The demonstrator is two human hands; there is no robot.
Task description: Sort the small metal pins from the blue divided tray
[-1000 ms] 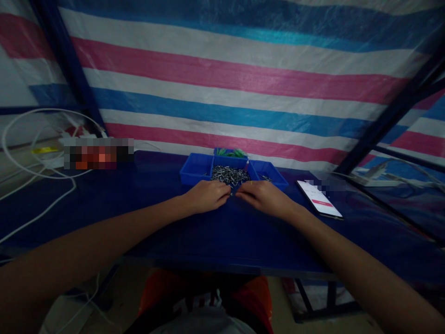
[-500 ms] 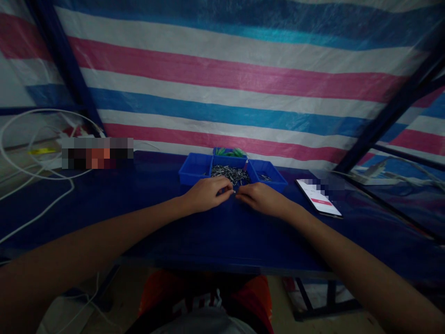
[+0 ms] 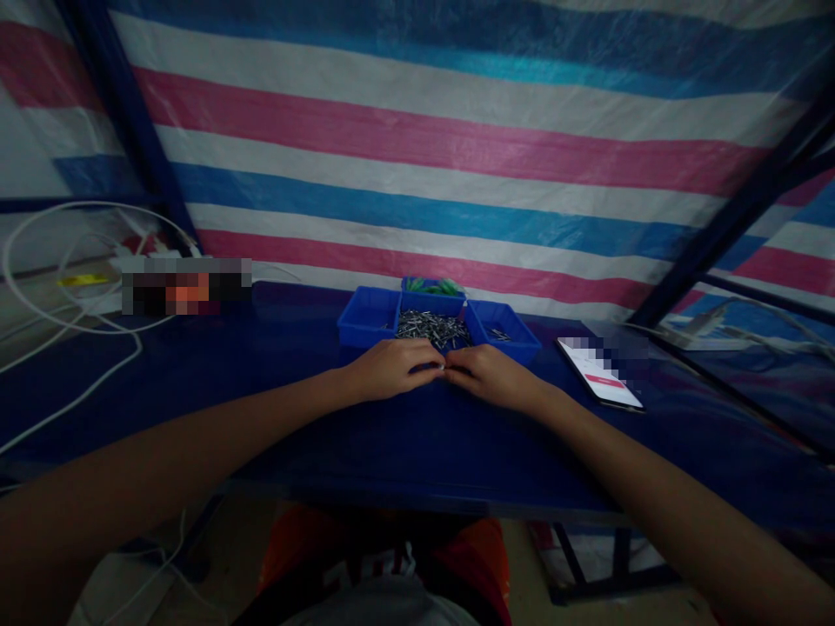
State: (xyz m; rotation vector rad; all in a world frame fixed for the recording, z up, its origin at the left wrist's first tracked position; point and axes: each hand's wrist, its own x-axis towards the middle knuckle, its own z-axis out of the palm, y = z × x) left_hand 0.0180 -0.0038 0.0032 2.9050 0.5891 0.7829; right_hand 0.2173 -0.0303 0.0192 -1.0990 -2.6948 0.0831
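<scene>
Behind the middle bin [image 3: 474, 330] hangs a striped sheet [image 3: 417, 161] in white, pink and blue, filling most of the background. Under the middle bin and spreading out on every side of it lies a dark blue table [image 3: 417, 443]. Well to the left of the middle bin a blue post [image 3: 127, 122] slants up, and well to its right stands another slanting post [image 3: 711, 239]. Also well left of the middle bin are looped white cables [image 3: 71, 409].

Just in front of the middle bin, a person's two bare hands meet. The left hand [image 3: 391, 369], in front of the bin's left part, has thumb and fingers pinched together at the tips on a small pale piece. The right hand [image 3: 492, 374], in front of the bin's right part, has its fingers bent inward with the tips up against that piece; whether they grip it too I cannot tell.

Beside the middle bin on its left sits a left bin [image 3: 369, 335]; on its right, a right bin [image 3: 522, 344]; behind it, a back bin [image 3: 434, 304] with green items [image 3: 444, 287]. Farther right of the middle bin lies a phone [image 3: 604, 378], its screen lit.

Inside the middle bin are many thin metal pieces [image 3: 430, 327]. Smallest is the small pale piece [image 3: 442, 367], in front of the middle bin, between the two hands' fingertips, its shape too small to make out.
</scene>
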